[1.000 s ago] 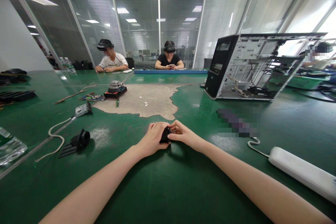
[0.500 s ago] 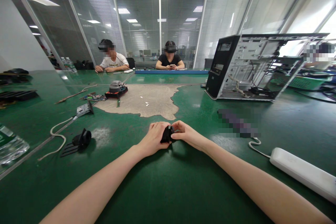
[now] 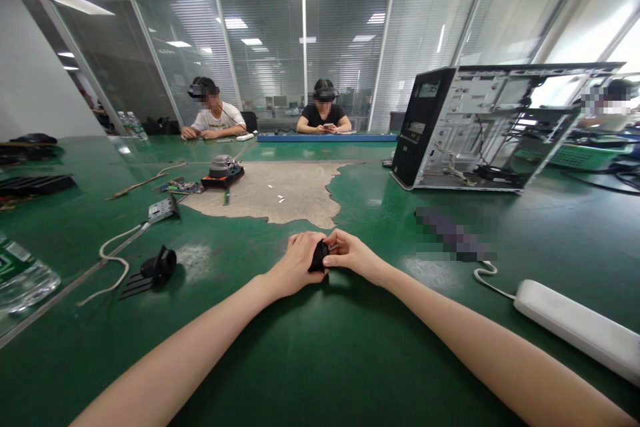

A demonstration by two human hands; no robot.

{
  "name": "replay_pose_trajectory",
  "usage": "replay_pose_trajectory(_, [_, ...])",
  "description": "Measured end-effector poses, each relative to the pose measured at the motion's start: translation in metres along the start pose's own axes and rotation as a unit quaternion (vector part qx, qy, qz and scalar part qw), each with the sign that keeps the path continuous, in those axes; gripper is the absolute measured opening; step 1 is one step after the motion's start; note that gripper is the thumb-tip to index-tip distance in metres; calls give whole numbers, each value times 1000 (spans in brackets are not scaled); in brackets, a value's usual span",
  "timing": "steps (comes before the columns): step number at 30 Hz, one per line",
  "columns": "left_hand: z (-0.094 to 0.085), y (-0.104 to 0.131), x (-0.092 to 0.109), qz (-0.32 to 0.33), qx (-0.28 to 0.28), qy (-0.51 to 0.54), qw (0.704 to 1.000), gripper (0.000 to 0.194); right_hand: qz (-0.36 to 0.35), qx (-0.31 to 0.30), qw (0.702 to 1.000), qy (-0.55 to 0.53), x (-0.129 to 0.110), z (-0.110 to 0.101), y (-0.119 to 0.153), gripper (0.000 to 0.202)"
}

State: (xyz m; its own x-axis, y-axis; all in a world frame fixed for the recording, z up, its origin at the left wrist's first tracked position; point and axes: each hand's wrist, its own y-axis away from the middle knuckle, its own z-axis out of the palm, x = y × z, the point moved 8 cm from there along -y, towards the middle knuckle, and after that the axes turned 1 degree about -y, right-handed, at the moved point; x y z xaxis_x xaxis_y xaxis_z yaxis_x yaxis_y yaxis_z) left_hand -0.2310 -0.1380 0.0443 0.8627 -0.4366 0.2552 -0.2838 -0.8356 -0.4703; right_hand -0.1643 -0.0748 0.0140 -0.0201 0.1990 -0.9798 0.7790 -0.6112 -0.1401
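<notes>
A small black part point(image 3: 319, 256), probably plastic, is held between both hands just above the green table point(image 3: 320, 353). My left hand point(image 3: 299, 260) is wrapped round it from the left, the back of the hand towards me. From the right, my right hand point(image 3: 347, 251) pinches its edge between thumb and fingers. Much of the part is hidden, so its exact kind does not show. Left of my hands lies another black plastic piece point(image 3: 159, 267) with a round collar and flat prongs.
An opened computer tower point(image 3: 425, 127) stands at the back right. Near it lie a blurred dark object point(image 3: 450, 233) and a white power strip point(image 3: 575, 327). A bottle point(image 3: 25, 277), a metal bracket point(image 3: 163, 209) and a heatsink fan point(image 3: 223, 170) are to the left. Two people sit across the table.
The black part has turned a little in my hands, and its round end shows less now. Both hands stay in nearly the same place.
</notes>
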Motion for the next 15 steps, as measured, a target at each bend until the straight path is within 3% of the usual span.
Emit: replay_pose_trajectory(15, [6,-11,-4,2,3,22,1000,51,-20,41,999,4,-8,-8,7,24])
